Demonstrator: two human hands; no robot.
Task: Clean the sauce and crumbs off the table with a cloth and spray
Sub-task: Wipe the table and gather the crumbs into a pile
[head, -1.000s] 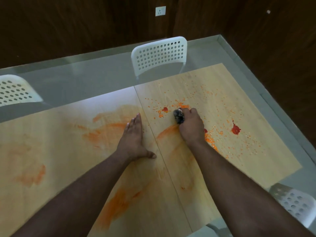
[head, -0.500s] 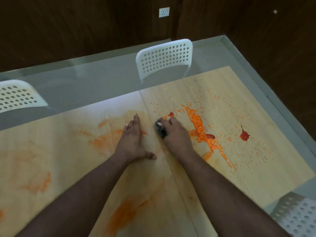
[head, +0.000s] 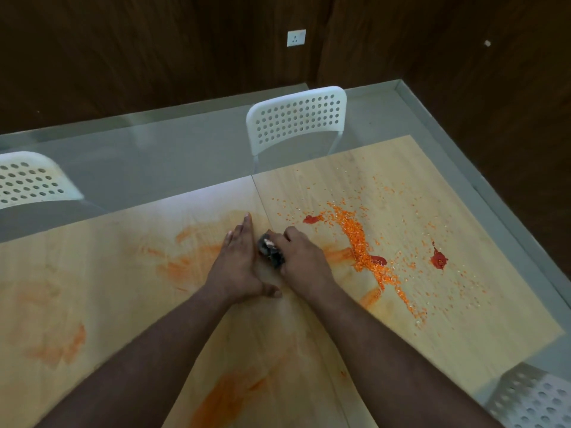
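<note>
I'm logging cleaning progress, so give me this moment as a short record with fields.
left hand: flat on the table, fingers straight
right hand: grips a dark cloth, pressed to the table
crumbs: orange trail right of the cloth
sauce blobs: red, unwiped, on the right
smears: orange, on the left
spray: not in view

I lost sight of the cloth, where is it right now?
In the head view, the cloth is bunched in the right hand on the table, near its middle seam, right beside the flat left hand and left of the crumbs.
</note>
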